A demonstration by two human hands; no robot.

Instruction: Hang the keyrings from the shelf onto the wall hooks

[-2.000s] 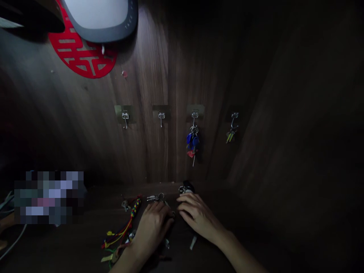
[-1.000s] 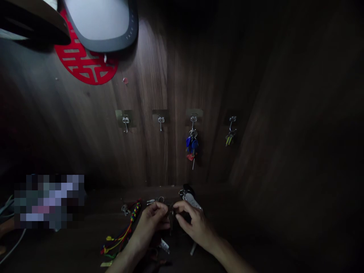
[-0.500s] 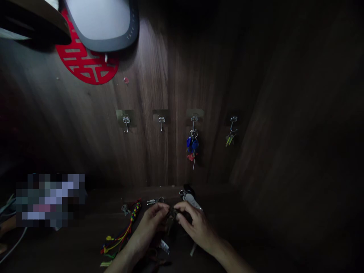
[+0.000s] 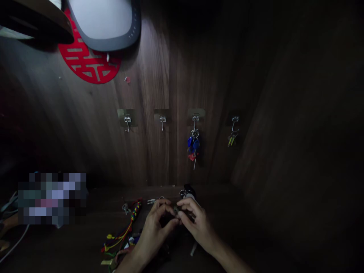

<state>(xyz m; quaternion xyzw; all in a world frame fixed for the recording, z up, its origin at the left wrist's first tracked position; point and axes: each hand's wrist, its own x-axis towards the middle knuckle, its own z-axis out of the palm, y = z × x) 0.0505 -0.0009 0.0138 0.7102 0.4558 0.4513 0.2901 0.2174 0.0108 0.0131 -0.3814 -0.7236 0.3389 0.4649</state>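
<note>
My left hand (image 4: 155, 227) and my right hand (image 4: 200, 224) meet over the dark shelf, fingertips pinched around a small dull bunch of keys (image 4: 176, 209). Most of the bunch is hidden by fingers and poor light. Just behind my left fingers lies a small key ring with silver keys (image 4: 151, 201). A black and grey key fob (image 4: 188, 191) rests beyond my right hand, partly covered by it. Left of my left hand is a braided multicoloured cord (image 4: 135, 212) with loose tassels, and beside it some small keys (image 4: 126, 208).
Metal hooks line the wooden wall, including a left one (image 4: 127, 120) and a second (image 4: 162, 120). Blue-topped keys (image 4: 193, 144) hang from the third, yellowish keys (image 4: 231, 141) from the fourth. A cap (image 4: 104, 22) overlaps a red paper cutout (image 4: 93, 72). A pale cable (image 4: 17, 244) runs lower left.
My left hand has shifted slightly right and turned, its fingers now closer to my right fingertips. The keys that dangled between my hands are now more hidden. The view has shifted a little.
</note>
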